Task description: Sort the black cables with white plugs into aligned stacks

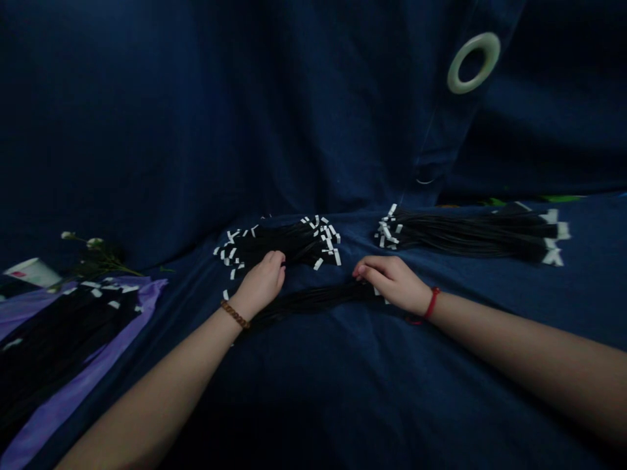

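Grip's unclear; left hand point(262, 281) and right hand point(394, 281) curled, can't tell if pinching; light, even touch probably keeps the centre-frame front bundle point(318, 299) tidy

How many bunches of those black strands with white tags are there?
4: the left bunch on the purple cloth, the middle bunch by the left hand, the front bunch reaching the right hand, and the right bunch farther back. More may be hidden.

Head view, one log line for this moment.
left hand: at middle black bundle | right hand: near bundle's right end | right bundle: untouched
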The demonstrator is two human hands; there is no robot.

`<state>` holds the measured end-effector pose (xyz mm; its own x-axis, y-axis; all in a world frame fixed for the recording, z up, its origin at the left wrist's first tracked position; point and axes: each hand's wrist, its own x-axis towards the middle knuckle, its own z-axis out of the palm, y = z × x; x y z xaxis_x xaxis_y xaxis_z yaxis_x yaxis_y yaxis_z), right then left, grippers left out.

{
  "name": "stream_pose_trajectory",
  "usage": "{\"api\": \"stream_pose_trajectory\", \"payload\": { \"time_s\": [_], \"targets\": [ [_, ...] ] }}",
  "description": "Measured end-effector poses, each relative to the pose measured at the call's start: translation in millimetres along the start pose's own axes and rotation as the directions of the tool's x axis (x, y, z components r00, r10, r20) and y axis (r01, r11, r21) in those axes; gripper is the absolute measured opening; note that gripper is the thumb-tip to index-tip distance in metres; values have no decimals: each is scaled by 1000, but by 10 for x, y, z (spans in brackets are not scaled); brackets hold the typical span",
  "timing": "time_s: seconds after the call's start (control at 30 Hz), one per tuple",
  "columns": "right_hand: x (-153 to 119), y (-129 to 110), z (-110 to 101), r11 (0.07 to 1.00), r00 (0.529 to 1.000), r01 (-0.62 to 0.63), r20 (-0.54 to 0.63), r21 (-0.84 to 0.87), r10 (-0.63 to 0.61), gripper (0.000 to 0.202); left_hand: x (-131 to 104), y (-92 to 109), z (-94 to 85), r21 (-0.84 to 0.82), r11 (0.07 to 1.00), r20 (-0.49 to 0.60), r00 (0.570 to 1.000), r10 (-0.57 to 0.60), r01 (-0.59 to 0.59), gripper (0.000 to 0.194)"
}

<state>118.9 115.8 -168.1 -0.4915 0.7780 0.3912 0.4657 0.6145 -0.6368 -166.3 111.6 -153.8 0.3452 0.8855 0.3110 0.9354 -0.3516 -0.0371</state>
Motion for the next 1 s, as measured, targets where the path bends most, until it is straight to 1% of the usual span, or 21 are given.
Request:
{"api": "stream_pose_trajectory", "payload": {
  "time_s": [0.13, 0.23, 0.3, 0.37, 0.43, 0.5, 0.57, 0.63, 0.73, 0.8, 0.9, 0.93, 0.97, 1.0],
  "targets": [
    [12, 36, 10, 998, 999, -31, -9, 61, 32, 29, -26, 50, -41, -48, 999, -111, 993, -26, 21, 23],
    [9, 10, 2, 996, 999, -49, -8, 72, 50, 28, -39, 90, -89, -80, 996, -133, 991, 16, -27, 23],
    [6, -15, -2, 995, 998, -62, -3, 77, 62, 28, -35, 106, -104, -105, 990, -89, 993, 83, -92, 23],
    [6, -33, 1, 994, 997, -72, 7, 84, 72, 29, -17, 110, -99, -146, 977, -2, 988, 157, -155, 28],
    [8, -37, 12, 993, 997, -78, 20, 90, 76, 28, 8, 102, -84, -192, 962, 97, 971, 217, -196, 28],
    [12, -24, 25, 992, 996, -81, 27, 93, 79, 23, 33, 90, -82, -225, 952, 175, 953, 248, -206, 26],
    [18, 3, 33, 991, 995, -96, 8, 91, 96, 19, 48, 80, -111, -246, 949, 233, 939, 254, -195, 28],
    [28, 42, 31, 989, 991, -124, -42, 86, 128, 17, 46, 86, -177, -266, 948, 287, 924, 253, -177, 31],
    [54, 114, 14, 983, 981, -165, -90, 78, 172, 20, 7, 143, -303, -266, 952, 355, 903, 242, -151, 37],
    [74, 159, 0, 983, 982, -170, -68, 74, 175, 26, -34, 211, -367, -247, 958, 385, 893, 233, -144, 47],
    [97, 208, -24, 989, 990, -137, -6, 55, 138, 32, -86, 314, -397, -175, 970, 421, 878, 228, -169, 74],
    [102, 219, -36, 992, 993, -114, 15, 47, 113, 32, -97, 340, -392, -155, 972, 435, 871, 228, -177, 75],
    [107, 227, -51, 996, 996, -83, 39, 39, 82, 31, -104, 360, -385, -142, 973, 447, 865, 228, -182, 71],
    [112, 232, -72, 998, 997, -47, 63, 30, 45, 29, -108, 375, -378, -139, 973, 455, 861, 229, -185, 62]
  ]
}}
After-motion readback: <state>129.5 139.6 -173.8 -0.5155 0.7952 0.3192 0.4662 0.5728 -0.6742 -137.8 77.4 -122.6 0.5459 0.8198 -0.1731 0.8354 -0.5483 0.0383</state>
